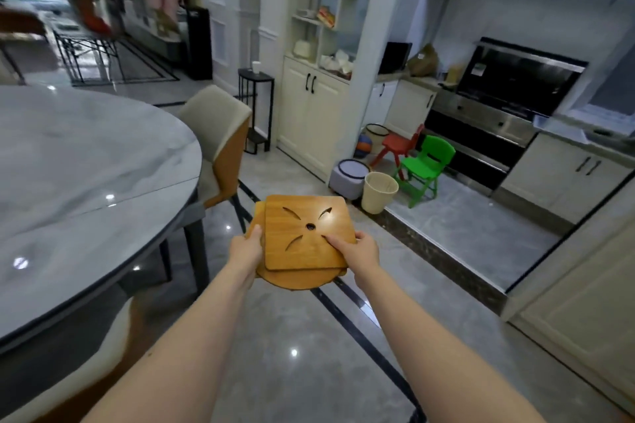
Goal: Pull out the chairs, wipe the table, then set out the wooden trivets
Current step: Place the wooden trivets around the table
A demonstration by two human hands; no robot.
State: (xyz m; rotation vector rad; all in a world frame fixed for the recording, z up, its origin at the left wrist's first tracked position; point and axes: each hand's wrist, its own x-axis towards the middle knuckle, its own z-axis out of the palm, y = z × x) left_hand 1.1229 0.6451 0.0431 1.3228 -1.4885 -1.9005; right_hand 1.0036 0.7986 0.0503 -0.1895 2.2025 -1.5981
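Our fingers grip a stack of wooden trivets held out in front of us over the floor: the left hand curls round the stack's left edge, the right hand clamps the right edge with its thumb pressed on the top piece. That top trivet is square with cut-out slots round a middle hole; rounder ones show beneath it. The stack sits in the air just right of the round grey desk, not touching it. A chair stands at the desk's far side.
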